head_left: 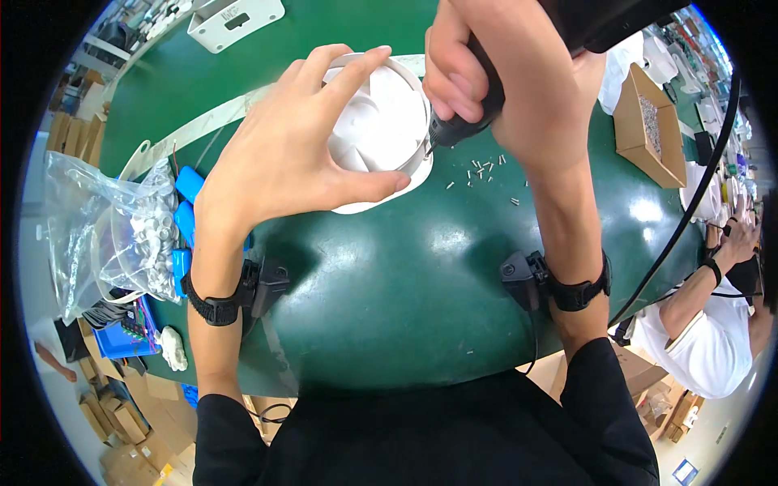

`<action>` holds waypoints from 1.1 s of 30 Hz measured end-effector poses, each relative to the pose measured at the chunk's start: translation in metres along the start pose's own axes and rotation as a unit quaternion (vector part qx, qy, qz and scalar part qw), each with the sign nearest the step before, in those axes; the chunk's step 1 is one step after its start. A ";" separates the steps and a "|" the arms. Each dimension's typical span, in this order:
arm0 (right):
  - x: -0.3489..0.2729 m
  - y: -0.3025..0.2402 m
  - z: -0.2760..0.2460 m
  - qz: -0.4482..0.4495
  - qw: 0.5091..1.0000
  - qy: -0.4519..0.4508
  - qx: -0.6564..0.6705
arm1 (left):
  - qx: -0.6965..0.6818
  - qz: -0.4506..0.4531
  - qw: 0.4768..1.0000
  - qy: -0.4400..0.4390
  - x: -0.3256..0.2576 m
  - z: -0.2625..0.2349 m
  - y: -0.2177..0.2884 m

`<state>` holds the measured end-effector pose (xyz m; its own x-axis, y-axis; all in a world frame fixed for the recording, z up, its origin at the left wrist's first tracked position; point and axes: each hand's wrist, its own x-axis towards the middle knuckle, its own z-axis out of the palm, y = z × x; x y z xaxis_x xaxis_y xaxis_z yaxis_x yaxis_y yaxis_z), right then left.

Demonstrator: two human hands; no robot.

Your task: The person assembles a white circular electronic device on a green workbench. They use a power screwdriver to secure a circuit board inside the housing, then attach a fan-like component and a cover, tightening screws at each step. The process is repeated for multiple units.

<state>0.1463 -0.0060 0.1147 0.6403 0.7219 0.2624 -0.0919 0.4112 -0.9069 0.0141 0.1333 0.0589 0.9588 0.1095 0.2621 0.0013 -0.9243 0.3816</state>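
My left hand (285,142) curves over a white round plastic housing (386,121), thumb along its near edge and fingertips on the far rim. Curved, blade-like shapes show inside the housing. My right hand (539,97) is wrapped round a black power screwdriver (485,112), which is tilted with its thin bit reaching the housing's right rim. Whether the bit sits in a screw is too small to tell. Several small silvery screws (480,170) lie scattered on the green table (389,300), just right of the housing.
At left, a clear plastic bag (113,227) of small white parts lies beside blue pieces (185,219) and a blue tray (126,336). A cardboard box (648,134) of small parts stands right. A black cable (689,215) hangs there, near another person (705,332). A white casing (235,23) is behind.
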 end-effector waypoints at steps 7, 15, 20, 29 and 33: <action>0.003 0.006 -0.010 0.005 1.000 0.005 0.025 | 0.008 0.008 1.000 0.005 0.000 0.002 -0.001; 0.008 -0.010 -0.020 -0.029 0.997 0.024 -0.061 | 0.009 0.004 0.997 -0.073 -0.008 -0.021 0.007; 0.017 0.022 -0.020 -0.022 1.000 -0.007 0.000 | 0.040 0.021 0.992 -0.118 -0.003 -0.029 0.013; 0.011 -0.007 -0.017 -0.059 0.994 0.035 0.090 | -0.016 -0.015 0.996 -0.086 0.001 -0.017 0.016; 0.008 -0.006 -0.019 -0.083 0.995 0.018 0.059 | -0.010 0.012 0.999 -0.051 0.002 -0.014 0.014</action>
<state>0.1667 -0.0131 0.1162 0.6810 0.6191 0.3910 -0.0706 0.5870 -0.8065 0.0117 0.1253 0.0775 0.9826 0.0478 0.1797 -0.0274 -0.9187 0.3939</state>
